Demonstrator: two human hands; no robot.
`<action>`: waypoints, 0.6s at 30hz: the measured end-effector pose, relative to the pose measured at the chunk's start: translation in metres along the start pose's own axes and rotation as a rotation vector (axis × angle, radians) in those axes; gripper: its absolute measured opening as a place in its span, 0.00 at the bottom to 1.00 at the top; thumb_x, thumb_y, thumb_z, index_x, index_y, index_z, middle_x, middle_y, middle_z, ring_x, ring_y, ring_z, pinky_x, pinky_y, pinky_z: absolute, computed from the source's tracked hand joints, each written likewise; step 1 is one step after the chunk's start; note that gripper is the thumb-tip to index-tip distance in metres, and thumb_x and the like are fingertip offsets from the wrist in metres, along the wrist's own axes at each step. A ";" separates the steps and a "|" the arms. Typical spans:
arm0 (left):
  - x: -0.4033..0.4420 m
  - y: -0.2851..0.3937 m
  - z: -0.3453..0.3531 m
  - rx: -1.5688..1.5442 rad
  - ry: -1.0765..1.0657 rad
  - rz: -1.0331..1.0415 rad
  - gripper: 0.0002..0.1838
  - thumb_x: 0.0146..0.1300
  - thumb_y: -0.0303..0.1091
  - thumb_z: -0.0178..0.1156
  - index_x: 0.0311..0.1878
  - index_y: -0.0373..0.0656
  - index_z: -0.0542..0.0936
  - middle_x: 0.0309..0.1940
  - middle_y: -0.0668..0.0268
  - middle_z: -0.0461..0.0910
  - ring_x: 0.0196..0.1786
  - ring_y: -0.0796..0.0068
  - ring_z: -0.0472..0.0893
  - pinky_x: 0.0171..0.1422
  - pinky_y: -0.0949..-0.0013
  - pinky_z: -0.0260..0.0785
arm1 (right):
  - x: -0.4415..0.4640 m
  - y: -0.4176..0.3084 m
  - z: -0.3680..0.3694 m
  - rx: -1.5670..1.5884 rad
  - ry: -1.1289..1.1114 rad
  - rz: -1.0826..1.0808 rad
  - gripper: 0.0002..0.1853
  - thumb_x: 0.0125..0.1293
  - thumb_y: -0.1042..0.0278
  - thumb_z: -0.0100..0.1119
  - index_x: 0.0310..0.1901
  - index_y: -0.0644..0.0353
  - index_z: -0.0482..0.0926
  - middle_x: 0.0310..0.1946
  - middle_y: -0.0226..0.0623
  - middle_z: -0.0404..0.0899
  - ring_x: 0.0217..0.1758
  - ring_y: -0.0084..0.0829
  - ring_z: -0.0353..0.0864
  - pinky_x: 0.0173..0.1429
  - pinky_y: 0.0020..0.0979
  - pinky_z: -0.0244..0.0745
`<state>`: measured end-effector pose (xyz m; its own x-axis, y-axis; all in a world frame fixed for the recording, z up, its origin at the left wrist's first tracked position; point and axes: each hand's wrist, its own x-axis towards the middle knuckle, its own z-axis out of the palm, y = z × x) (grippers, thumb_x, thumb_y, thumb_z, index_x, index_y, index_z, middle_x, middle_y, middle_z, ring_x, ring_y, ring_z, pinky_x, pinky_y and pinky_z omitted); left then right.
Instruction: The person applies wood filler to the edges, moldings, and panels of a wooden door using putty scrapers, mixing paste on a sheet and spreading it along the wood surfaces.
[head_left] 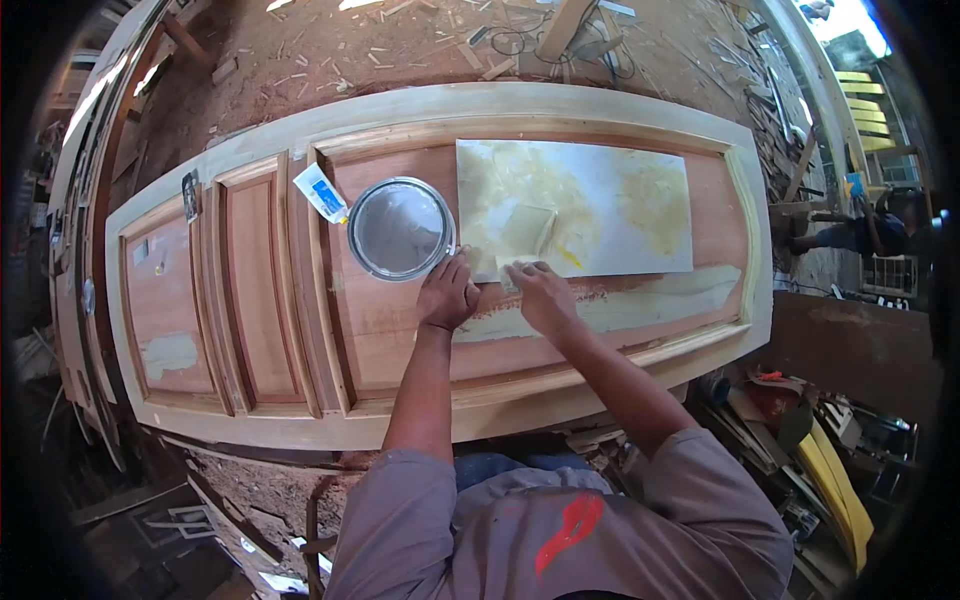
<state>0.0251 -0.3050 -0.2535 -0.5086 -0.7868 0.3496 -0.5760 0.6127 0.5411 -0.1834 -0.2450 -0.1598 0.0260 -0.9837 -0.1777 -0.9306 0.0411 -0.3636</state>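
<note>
A white board (640,210), smeared with yellowish paste, lies on a panelled wooden door (400,370). My left hand (447,292) is closed at the board's near left corner, its fingertips close to the rim of a round metal tin (400,228). At the board's near edge, my right hand (543,292) grips a pale flat scraper (508,270), mostly covered by the fingers. Just beyond it sits a squarish pale patch of paste (527,230), with a small yellow streak (572,259) to its right. A white and blue tube (322,193) rests left of the tin.
Pale filler covers strips of the door panel (640,305) and a patch at the left end (170,355). A small dark object (190,196) lies on the frame. Wood scraps (480,50) litter the ground beyond; boards and a yellow piece (835,490) stand at right.
</note>
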 end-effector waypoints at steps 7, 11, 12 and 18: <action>-0.001 0.000 -0.001 -0.011 -0.010 -0.008 0.25 0.62 0.29 0.55 0.62 0.33 0.80 0.66 0.51 0.82 0.70 0.50 0.80 0.77 0.51 0.73 | 0.081 0.092 -0.050 0.015 0.093 0.194 0.24 0.64 0.78 0.54 0.58 0.49 0.90 0.47 0.53 0.89 0.52 0.55 0.89 0.61 0.50 0.81; 0.000 -0.001 0.002 -0.013 0.039 0.004 0.16 0.61 0.30 0.57 0.52 0.36 0.80 0.65 0.51 0.82 0.69 0.51 0.80 0.75 0.52 0.74 | 0.037 0.058 -0.025 -0.015 -0.088 0.146 0.24 0.61 0.78 0.56 0.57 0.50 0.90 0.44 0.54 0.89 0.51 0.56 0.89 0.60 0.52 0.82; 0.000 0.000 0.001 -0.011 0.032 0.000 0.17 0.61 0.30 0.57 0.52 0.35 0.81 0.65 0.50 0.82 0.69 0.51 0.80 0.75 0.52 0.74 | 0.028 0.050 -0.026 0.013 -0.132 0.162 0.24 0.61 0.77 0.56 0.58 0.52 0.90 0.44 0.56 0.89 0.51 0.57 0.88 0.60 0.52 0.82; 0.001 0.000 -0.001 -0.011 0.027 -0.013 0.17 0.62 0.31 0.57 0.52 0.35 0.81 0.65 0.50 0.82 0.69 0.51 0.80 0.75 0.52 0.74 | 0.057 0.041 -0.038 0.063 0.221 0.124 0.22 0.64 0.78 0.57 0.59 0.58 0.88 0.46 0.58 0.88 0.55 0.56 0.86 0.64 0.49 0.79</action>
<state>0.0252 -0.3056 -0.2527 -0.4835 -0.7966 0.3629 -0.5755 0.6017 0.5539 -0.2335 -0.3062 -0.1501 -0.1737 -0.9845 -0.0232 -0.8971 0.1679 -0.4086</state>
